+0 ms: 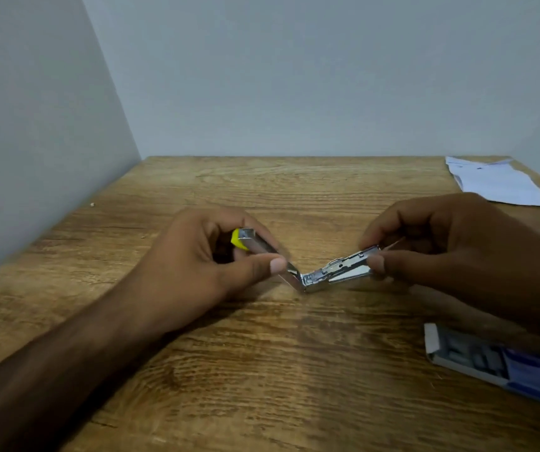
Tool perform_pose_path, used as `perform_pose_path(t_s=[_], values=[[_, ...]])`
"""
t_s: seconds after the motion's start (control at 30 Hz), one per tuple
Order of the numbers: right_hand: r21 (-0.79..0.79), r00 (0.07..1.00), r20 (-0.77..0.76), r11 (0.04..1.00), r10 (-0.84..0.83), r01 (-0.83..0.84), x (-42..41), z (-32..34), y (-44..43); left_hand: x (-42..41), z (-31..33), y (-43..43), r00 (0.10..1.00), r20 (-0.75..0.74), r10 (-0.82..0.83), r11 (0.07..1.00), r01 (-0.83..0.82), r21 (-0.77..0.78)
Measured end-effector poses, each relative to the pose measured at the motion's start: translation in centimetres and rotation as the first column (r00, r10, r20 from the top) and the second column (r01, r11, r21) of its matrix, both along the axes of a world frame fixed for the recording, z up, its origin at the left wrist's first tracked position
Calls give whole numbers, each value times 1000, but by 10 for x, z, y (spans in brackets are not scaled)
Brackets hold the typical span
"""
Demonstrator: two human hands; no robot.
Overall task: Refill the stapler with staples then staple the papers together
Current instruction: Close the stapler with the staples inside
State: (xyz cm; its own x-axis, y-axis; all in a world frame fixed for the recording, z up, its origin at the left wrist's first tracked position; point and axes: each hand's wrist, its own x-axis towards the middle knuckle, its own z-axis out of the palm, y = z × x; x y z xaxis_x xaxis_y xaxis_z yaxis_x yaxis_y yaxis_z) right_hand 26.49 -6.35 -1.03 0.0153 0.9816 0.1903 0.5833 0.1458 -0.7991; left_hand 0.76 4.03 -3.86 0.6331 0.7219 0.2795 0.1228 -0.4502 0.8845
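A small metal stapler (314,278) with a yellow cap is folded wide open into a V at the middle of the wooden table, its hinge resting on the wood. My left hand (216,259) grips the top arm with the yellow end. My right hand (451,252) pinches the staple channel half between thumb and fingers. An open blue and white staple box (490,360) lies at the right near edge, grey staple strips visible inside. White papers (500,184) rest at the far right corner.
Grey walls close off the wooden table (262,370) on the left and at the back. A tiny pale speck (92,204) lies near the left wall.
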Motion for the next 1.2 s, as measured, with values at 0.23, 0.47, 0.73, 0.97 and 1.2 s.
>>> perform_pose_path(t_s=[0.23,0.47,0.73,0.97,1.2], values=[[-12,940,-342,1000,18,-23,-1,12,19,45,9,7,996,79,-43,990,53,-130],[17,780,-625,1000,14,-5,4,9,41,64,14,27,972,224,-67,985,101,-142],[23,826,-563,999,-18,37,-5,-13,34,68,-11,18,944,323,-64,981,119,-153],[111,884,-468,993,22,35,-14,-7,25,68,-12,5,950,306,-65,989,103,-109],[157,880,-471,988,70,6,-17,-3,21,66,-7,-3,968,238,-76,997,79,-1]])
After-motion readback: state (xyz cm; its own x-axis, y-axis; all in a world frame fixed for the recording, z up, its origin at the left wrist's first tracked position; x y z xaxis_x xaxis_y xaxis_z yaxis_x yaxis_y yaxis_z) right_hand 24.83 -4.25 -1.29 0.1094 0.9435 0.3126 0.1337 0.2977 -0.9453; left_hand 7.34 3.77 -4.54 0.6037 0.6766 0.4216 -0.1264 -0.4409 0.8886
